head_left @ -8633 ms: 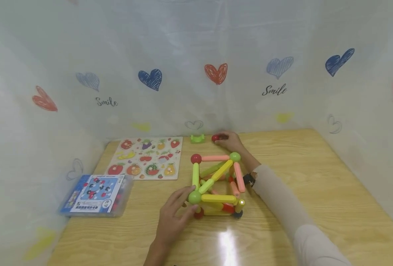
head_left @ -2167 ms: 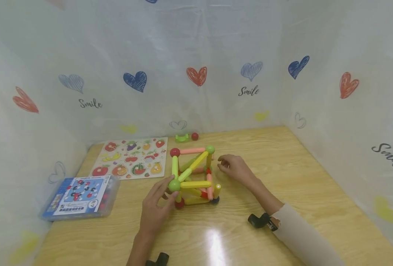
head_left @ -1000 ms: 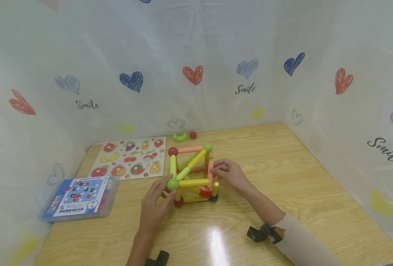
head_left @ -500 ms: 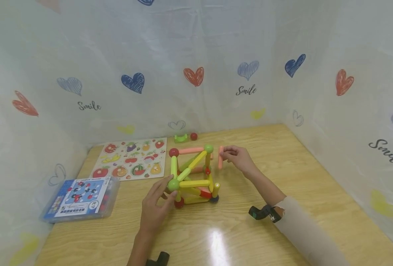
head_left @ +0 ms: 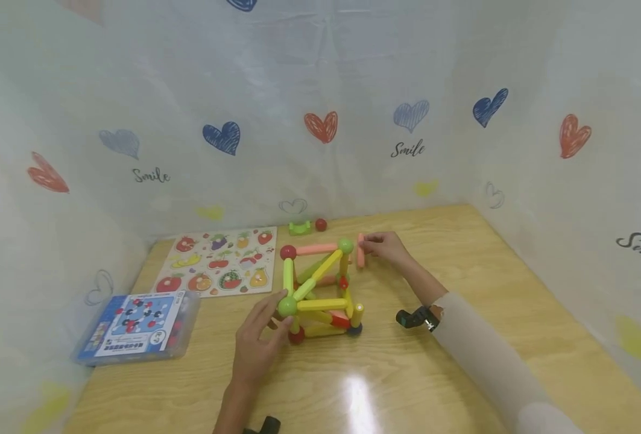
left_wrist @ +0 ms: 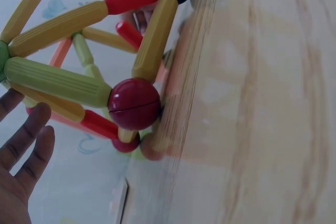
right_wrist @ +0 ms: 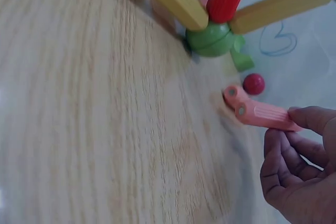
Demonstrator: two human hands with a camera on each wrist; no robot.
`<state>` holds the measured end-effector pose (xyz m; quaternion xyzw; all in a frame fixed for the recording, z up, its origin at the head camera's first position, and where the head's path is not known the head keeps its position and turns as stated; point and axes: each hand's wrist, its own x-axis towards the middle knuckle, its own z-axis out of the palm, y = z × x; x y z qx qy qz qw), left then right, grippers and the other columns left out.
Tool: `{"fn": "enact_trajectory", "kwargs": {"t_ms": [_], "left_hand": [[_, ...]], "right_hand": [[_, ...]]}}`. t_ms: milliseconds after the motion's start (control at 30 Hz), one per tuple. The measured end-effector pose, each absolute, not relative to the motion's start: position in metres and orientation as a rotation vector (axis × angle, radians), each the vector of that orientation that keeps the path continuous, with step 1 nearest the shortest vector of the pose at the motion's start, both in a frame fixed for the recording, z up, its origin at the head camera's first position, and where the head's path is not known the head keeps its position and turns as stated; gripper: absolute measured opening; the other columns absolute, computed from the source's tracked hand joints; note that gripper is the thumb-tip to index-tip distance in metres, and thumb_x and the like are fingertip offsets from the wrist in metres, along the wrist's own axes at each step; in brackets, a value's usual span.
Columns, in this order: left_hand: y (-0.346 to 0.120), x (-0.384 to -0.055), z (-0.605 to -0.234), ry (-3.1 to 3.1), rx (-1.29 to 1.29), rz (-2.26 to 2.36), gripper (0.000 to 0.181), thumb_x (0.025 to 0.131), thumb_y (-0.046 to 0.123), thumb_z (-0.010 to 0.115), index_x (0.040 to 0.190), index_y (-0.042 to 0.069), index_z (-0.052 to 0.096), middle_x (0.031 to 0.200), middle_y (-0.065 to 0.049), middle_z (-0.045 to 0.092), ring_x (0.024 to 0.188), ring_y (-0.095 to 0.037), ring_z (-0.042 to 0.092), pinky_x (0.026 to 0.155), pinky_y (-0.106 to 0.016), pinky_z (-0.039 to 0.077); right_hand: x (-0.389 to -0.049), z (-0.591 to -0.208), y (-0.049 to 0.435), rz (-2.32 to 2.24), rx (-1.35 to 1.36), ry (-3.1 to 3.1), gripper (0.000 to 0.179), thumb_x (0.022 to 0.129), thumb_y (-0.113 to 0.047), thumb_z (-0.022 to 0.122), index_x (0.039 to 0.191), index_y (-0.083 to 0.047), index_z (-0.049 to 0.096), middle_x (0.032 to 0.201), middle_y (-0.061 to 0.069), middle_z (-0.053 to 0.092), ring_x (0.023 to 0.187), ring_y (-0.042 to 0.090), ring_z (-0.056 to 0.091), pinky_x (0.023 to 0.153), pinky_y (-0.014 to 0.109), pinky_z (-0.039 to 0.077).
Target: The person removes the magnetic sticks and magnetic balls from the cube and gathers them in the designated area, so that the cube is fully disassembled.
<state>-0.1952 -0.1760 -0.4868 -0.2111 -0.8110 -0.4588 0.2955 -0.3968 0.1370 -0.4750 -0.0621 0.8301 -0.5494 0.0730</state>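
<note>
A frame of coloured magnetic sticks and balls stands on the wooden table, with a yellow stick along its upper front. My left hand holds the green ball at its upper left front corner between thumb and forefinger; the other fingers spread beside the frame in the left wrist view. Behind the frame's right side, my right hand pinches a salmon-pink magnetic stick between thumb and fingertips. A second pink stick lies right beside it; whether they touch I cannot tell.
A green cradle-shaped piece and a loose red ball lie at the table's back edge. A fruit puzzle board is at back left, a plastic case in front of it. Patterned sheets enclose the back and sides.
My right hand, earlier at the red ball by the back edge, took a pink stick off the frame's right side and carried it back and right. My left hand keeps its hold.
</note>
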Motion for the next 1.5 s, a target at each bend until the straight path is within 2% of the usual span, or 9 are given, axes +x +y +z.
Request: {"fn": "enact_trajectory", "kwargs": {"t_ms": [100,167,400,600,867,1033,1233,1500], "left_hand": [[-0.173,-0.197,-0.487,-2.177,-0.550,-1.251,0.053,0.089,0.006,0.075,0.139,0.016,0.060,0.131,0.000,0.061,0.093,-0.011,0.059,0.071,-0.026,0.054],[-0.172,-0.197,-0.488,-2.191,-0.537,-1.263,0.053,0.090,0.007,0.074,0.140,0.018,0.059,0.133,0.001,0.060,0.094,-0.011,0.059,0.072,-0.026,0.055],[-0.173,-0.189,-0.489,-2.191,-0.490,-1.211,0.052,0.088,0.006,0.076,0.137,0.016,0.062,0.128,0.000,0.063,0.091,-0.009,0.058,0.069,-0.024,0.054],[-0.173,-0.194,-0.486,-2.197,-0.516,-1.232,0.053,0.090,0.007,0.075,0.139,0.017,0.060,0.130,0.001,0.061,0.093,-0.010,0.058,0.073,-0.023,0.053],[-0.175,-0.195,-0.488,-2.202,-0.529,-1.284,0.054,0.090,0.006,0.075,0.140,0.017,0.059,0.132,0.002,0.060,0.093,-0.010,0.058,0.073,-0.027,0.054],[-0.176,-0.194,-0.490,-2.168,-0.549,-1.261,0.054,0.089,0.005,0.075,0.139,0.015,0.060,0.132,0.000,0.061,0.094,-0.010,0.058,0.071,-0.027,0.054],[-0.174,-0.195,-0.490,-2.119,-0.583,-1.230,0.052,0.089,0.007,0.075,0.138,0.015,0.061,0.131,0.000,0.061,0.093,-0.011,0.059,0.068,-0.027,0.055],[-0.177,-0.195,-0.488,-2.187,-0.534,-1.245,0.054,0.089,0.008,0.075,0.140,0.018,0.059,0.131,0.001,0.060,0.093,-0.011,0.058,0.073,-0.021,0.053]], "right_hand": [[-0.407,-0.477,0.141,-1.581,-0.160,2.543,0.045,0.099,-0.025,0.066,0.131,0.006,0.061,0.128,0.023,0.063,0.115,0.032,0.061,0.093,0.040,0.053],[-0.412,-0.479,0.141,-1.547,-0.161,2.575,0.043,0.098,-0.025,0.066,0.128,0.006,0.063,0.125,0.022,0.065,0.115,0.032,0.060,0.091,0.038,0.053],[-0.420,-0.485,0.129,-1.604,-0.173,2.465,0.037,0.097,-0.016,0.068,0.120,0.013,0.065,0.097,0.021,0.073,0.084,0.027,0.071,0.074,0.036,0.059],[-0.423,-0.484,0.127,-1.692,-0.072,2.484,0.030,0.093,-0.014,0.072,0.110,0.011,0.069,0.091,0.019,0.072,0.074,0.023,0.070,0.067,0.034,0.059],[-0.423,-0.486,0.122,-1.595,-0.063,2.577,0.027,0.094,-0.017,0.071,0.104,0.007,0.070,0.088,0.014,0.071,0.074,0.020,0.068,0.065,0.029,0.057],[-0.419,-0.489,0.117,-1.567,-0.109,2.639,0.022,0.094,-0.017,0.070,0.099,0.005,0.071,0.089,0.015,0.071,0.077,0.024,0.067,0.065,0.030,0.055],[-0.407,-0.492,0.125,-1.520,-0.154,2.669,0.022,0.097,-0.019,0.065,0.103,0.002,0.072,0.092,0.013,0.072,0.082,0.023,0.068,0.069,0.030,0.055],[-0.369,-0.484,0.137,-1.444,-0.329,2.756,0.022,0.098,-0.021,0.065,0.111,-0.004,0.072,0.097,0.009,0.072,0.087,0.023,0.068,0.075,0.035,0.056]]}}
